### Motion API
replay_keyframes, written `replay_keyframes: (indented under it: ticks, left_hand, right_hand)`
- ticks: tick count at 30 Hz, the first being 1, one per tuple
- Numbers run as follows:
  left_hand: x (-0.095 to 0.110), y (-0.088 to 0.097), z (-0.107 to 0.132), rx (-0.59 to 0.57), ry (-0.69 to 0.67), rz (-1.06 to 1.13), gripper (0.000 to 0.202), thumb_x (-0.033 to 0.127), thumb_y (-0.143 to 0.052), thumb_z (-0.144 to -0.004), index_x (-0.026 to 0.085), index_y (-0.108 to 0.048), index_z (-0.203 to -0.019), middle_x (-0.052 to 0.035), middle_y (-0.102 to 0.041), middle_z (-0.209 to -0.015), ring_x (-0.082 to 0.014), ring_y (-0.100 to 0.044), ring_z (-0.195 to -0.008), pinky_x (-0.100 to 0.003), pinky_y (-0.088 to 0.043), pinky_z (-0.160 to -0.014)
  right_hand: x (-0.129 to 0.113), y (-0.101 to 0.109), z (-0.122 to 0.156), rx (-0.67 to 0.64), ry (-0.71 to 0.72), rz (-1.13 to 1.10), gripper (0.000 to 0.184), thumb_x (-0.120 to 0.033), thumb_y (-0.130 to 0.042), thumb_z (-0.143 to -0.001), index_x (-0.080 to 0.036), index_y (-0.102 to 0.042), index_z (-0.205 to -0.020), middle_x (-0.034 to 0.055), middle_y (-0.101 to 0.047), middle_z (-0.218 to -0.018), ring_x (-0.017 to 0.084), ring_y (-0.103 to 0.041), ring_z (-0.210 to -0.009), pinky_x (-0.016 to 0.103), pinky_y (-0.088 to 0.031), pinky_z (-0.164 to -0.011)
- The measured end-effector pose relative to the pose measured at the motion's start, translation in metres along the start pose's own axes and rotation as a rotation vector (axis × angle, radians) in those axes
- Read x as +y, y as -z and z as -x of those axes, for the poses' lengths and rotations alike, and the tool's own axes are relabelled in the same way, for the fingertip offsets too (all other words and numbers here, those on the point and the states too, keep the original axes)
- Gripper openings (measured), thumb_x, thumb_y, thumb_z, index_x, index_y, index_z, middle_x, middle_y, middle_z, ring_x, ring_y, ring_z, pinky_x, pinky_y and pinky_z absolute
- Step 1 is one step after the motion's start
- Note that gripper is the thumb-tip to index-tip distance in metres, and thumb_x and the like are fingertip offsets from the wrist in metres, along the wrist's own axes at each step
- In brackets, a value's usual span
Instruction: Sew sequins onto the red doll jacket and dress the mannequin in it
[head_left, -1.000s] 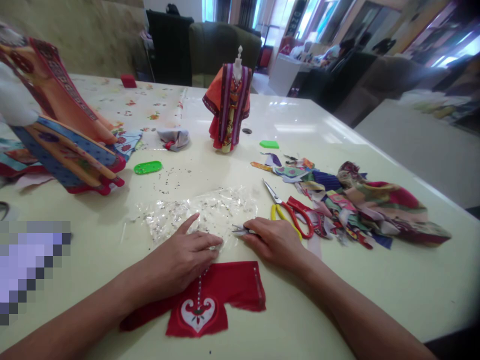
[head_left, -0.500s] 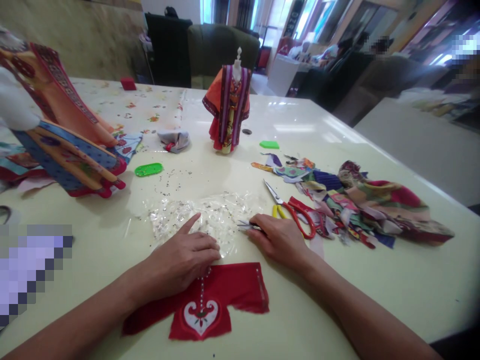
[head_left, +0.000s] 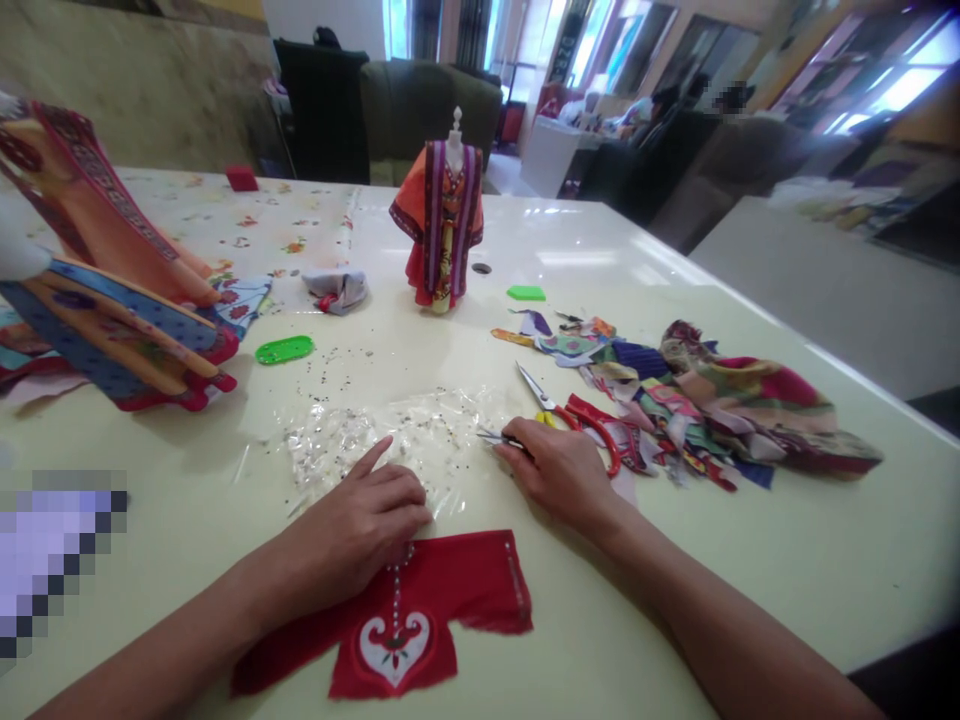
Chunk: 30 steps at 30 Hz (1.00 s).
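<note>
Two bare hands lie before you: your right hand (head_left: 559,470) pinches a small pointed metal tool (head_left: 499,437) at the edge of a clear plastic sheet (head_left: 397,430) of tiny beads, while your left hand (head_left: 367,500) rests open on that sheet, beside a red cloth bodice (head_left: 442,590).

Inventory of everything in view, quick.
Robe on dress form: 1, orange and purple, upright mid-table.
Draped costume: 1, orange and blue, left edge.
Red cloth piece: 1, red with white heart, near edge.
Plastic bag with beads: 1, clear, centre.
Green plastic plates: 2, green, either side of robe.
Scissors: 1, red handles, right of bag.
Fabric scraps: many, multicoloured, heaped right.
Cloth bundle: 1, grey, behind bag.
Box: 1, red, far end.
Table: 1, cream, under all.
Left hand: on bag.
Right hand: holding small metal tool at bag's edge.
</note>
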<state>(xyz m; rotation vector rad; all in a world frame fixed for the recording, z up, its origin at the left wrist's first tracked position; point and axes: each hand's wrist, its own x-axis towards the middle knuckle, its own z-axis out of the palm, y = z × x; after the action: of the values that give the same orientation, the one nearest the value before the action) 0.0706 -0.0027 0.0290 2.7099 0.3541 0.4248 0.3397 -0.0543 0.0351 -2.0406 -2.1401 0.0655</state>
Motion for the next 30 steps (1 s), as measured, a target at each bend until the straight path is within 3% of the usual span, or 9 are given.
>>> replay_keyframes:
  ticks: [11, 30]
  left_hand:
    - [-0.004, -0.001, 0.002, 0.012, -0.015, 0.023, 0.019, 0.009, -0.051, -0.089, 0.021, -0.061, -0.1, -0.0005, -0.067, -0.101, -0.0139, -0.064, -0.096, -0.051, -0.008, -0.122]
    - [-0.003, -0.003, 0.004, 0.001, -0.009, -0.016, 0.02, 0.01, -0.05, -0.089, 0.021, -0.064, -0.099, -0.0002, -0.068, -0.1, -0.0141, -0.065, -0.097, -0.05, -0.014, -0.121]
  right_hand:
    - [-0.012, -0.004, -0.021, 0.005, 0.004, 0.111, 0.022, -0.039, -0.046, -0.096, -0.02, -0.056, -0.088, 0.0023, -0.069, -0.082, 0.014, -0.055, -0.064, 0.03, -0.016, -0.056]
    - [-0.023, -0.008, -0.025, -0.043, -0.002, 0.179, 0.021, -0.037, -0.045, -0.097, -0.021, -0.057, -0.09, 0.0019, -0.07, -0.086, 0.014, -0.056, -0.066, 0.031, -0.015, -0.056]
